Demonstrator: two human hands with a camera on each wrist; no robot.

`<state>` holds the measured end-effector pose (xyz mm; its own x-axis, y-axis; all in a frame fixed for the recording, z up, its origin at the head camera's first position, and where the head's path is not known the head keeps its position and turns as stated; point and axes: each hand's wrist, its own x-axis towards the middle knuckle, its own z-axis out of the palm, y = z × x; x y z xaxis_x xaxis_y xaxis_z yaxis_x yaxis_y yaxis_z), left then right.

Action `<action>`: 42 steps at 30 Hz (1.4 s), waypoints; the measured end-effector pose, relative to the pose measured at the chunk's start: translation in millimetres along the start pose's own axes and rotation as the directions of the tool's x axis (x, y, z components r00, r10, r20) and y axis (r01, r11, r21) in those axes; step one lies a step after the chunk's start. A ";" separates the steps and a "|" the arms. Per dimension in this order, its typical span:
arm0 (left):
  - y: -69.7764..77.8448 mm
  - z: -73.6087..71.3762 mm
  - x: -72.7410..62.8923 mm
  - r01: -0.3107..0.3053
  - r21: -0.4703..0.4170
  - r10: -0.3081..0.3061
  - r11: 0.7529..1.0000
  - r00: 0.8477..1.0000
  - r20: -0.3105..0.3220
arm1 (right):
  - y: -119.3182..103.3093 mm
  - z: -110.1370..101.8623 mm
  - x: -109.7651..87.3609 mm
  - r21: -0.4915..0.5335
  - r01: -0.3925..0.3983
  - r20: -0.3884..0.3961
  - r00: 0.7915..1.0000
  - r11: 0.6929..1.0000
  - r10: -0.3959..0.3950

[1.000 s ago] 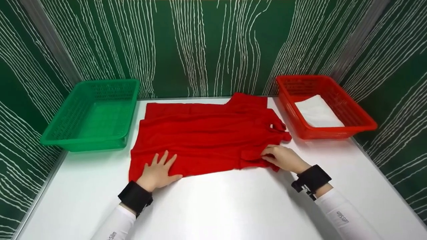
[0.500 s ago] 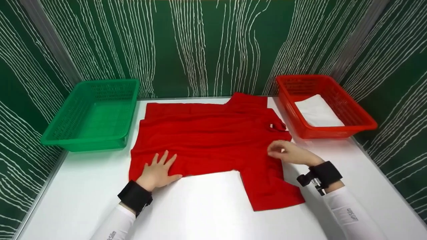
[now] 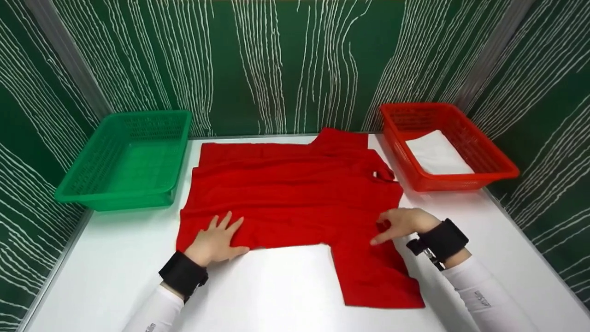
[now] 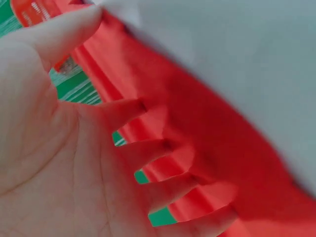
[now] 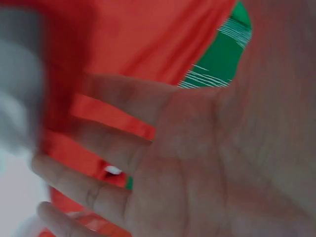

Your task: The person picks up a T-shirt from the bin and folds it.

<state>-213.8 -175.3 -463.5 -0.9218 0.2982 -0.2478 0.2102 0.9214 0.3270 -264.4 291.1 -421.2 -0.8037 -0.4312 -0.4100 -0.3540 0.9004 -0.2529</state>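
A red short-sleeved shirt (image 3: 286,193) lies spread on the white table, its neck end to the right and its hem to the left. The near sleeve (image 3: 380,286) stretches toward the front; the far sleeve (image 3: 343,140) points to the back wall. My left hand (image 3: 214,242) rests with spread fingers on the shirt's near hem corner, and those fingertips press the cloth in the left wrist view. Over the shoulder by the near sleeve is my right hand (image 3: 401,224), thumb and fingers apart. In the right wrist view its fingers (image 5: 89,190) reach out, gripping no cloth.
At the back left stands a green basket (image 3: 177,193). A red basket (image 3: 488,177) at the back right holds folded white cloth (image 3: 440,154). Green walls (image 3: 295,64) with white wavy lines enclose the white table (image 3: 276,295) at the back and sides.
The near sleeve, earlier folded in under my right hand, has swung out toward the front and lies flatter. My right hand has let go of the cloth. The left hand stays nearly still.
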 end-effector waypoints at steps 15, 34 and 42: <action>-23.2 -31.4 45.7 -0.039 0.033 0.041 0.999 0.997 -0.061 | 35.6 4.8 76.4 0.179 0.073 -0.078 0.995 0.981 -0.060; -52.3 -41.5 65.5 0.039 -0.083 -0.031 0.996 0.994 0.101 | 22.4 2.1 92.3 0.128 0.137 -0.137 0.983 0.982 -0.119; -61.1 -50.0 84.5 0.021 -0.074 -0.011 0.997 0.991 0.130 | 12.0 -15.0 101.5 0.009 -0.136 0.180 0.975 0.991 0.132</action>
<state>-320.8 -218.8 -458.8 -0.8740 0.3178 -0.3677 0.1663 0.9064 0.3882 -357.4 259.0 -452.7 -0.7440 -0.3120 -0.5909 -0.2374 0.9500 -0.2027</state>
